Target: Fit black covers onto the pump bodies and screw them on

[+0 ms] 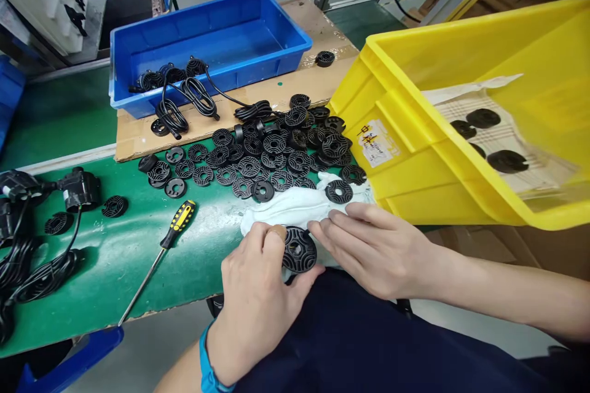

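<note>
My left hand (258, 295) grips a black slotted disc (299, 250) by its edge, thumb below and fingers on top. Its face carries curved raised ribs and a central hole. My right hand (375, 249) lies beside it with fingers stretched out, fingertips close to the disc's right rim; its thumb is hidden. Under both hands a pale blue cloth (281, 206) is spread at the table edge. Another black disc (338, 191) rests on this cloth, just beyond my right fingers. Behind the cloth lies a heap of similar discs (274, 163).
A yellow bin (391, 104) with several dark discs stands at right. Behind the heap, a blue bin (207, 31) on cardboard holds corded parts. A yellow-and-black screwdriver (177, 224) lies left on the green table (203, 264). Black corded units (80, 190) sit far left.
</note>
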`<act>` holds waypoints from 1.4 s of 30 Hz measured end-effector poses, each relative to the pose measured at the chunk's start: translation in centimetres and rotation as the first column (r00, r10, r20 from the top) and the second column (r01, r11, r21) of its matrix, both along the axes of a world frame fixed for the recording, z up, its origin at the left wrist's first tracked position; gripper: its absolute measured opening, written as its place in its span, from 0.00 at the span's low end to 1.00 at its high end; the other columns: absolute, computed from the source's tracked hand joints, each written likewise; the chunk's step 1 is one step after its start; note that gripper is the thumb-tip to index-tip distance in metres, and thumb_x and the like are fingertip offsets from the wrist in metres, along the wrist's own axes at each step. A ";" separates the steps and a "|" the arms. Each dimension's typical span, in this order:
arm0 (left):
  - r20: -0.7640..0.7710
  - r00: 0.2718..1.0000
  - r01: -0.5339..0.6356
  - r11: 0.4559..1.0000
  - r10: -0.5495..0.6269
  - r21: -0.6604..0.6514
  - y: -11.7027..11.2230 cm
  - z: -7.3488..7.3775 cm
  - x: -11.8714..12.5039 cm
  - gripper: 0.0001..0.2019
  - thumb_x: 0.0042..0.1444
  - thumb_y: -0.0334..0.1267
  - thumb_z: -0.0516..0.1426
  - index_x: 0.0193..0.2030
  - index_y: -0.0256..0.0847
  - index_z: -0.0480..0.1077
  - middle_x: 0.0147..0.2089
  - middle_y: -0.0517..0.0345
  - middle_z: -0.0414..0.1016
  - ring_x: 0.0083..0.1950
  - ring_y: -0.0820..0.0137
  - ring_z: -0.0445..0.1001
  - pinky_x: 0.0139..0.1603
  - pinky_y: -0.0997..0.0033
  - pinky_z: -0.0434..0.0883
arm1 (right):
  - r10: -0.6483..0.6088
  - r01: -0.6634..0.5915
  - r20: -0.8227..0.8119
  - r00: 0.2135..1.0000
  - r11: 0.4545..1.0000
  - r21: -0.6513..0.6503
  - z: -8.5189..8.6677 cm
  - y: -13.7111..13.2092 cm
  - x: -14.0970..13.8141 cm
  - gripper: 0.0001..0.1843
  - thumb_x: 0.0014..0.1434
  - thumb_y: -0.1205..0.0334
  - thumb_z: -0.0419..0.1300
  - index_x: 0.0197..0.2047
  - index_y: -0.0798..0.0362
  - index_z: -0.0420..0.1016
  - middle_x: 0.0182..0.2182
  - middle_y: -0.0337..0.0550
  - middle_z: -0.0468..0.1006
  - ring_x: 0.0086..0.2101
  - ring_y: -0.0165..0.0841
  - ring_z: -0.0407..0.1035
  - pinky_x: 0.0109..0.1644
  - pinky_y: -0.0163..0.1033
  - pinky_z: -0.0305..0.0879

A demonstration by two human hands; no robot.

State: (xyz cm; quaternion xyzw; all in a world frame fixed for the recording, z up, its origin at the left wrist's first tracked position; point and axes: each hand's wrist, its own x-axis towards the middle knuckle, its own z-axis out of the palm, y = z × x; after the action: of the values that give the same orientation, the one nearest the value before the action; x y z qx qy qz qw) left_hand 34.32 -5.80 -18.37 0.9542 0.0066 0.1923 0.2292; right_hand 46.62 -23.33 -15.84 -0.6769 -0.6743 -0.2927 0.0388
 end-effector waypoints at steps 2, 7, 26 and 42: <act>-0.020 1.000 -0.006 1.000 0.006 0.002 -0.1 -0.1 0.0 0.24 0.57 0.51 0.70 0.50 0.41 0.66 0.41 0.55 0.75 0.36 0.61 0.80 0.26 0.64 0.75 | -0.001 0.001 0.010 1.000 1.000 -0.013 0.1 0.1 0.0 0.15 0.71 0.74 0.51 0.43 0.60 0.80 0.31 0.48 0.80 0.35 0.38 0.72 0.44 0.47 0.69; 0.040 0.998 -0.039 0.994 0.043 -0.106 -0.6 -1.1 -0.1 0.24 0.61 0.54 0.66 0.54 0.40 0.67 0.43 0.53 0.74 0.41 0.62 0.79 0.33 0.65 0.77 | 0.010 -0.010 0.005 1.000 1.000 0.016 0.2 0.3 0.3 0.21 0.72 0.75 0.47 0.36 0.60 0.80 0.28 0.48 0.78 0.31 0.37 0.69 0.42 0.46 0.67; 0.239 0.966 0.146 0.970 -0.098 -0.193 -0.8 -5.2 0.7 0.32 0.72 0.49 0.56 0.76 0.37 0.55 0.61 0.36 0.76 0.61 0.56 0.77 0.58 0.53 0.80 | 0.021 -0.021 -0.006 1.000 0.999 0.036 -0.1 0.4 0.8 0.24 0.72 0.76 0.47 0.31 0.56 0.81 0.26 0.46 0.75 0.30 0.37 0.66 0.41 0.46 0.66; 0.229 0.970 0.184 0.870 -0.085 -0.457 -1.3 -4.7 0.8 0.24 0.68 0.34 0.56 0.71 0.44 0.65 0.59 0.43 0.71 0.59 0.58 0.74 0.58 0.52 0.76 | 0.039 -0.039 -0.019 0.999 0.999 0.023 0.1 0.6 0.9 0.26 0.71 0.77 0.46 0.31 0.59 0.83 0.26 0.49 0.76 0.31 0.39 0.66 0.43 0.48 0.65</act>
State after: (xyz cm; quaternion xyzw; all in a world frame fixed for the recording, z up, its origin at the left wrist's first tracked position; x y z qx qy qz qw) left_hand 35.10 -7.08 -23.06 0.8426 -0.0366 0.2637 0.4682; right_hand 47.50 -22.76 -15.69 -0.6659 -0.6836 -0.2930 0.0586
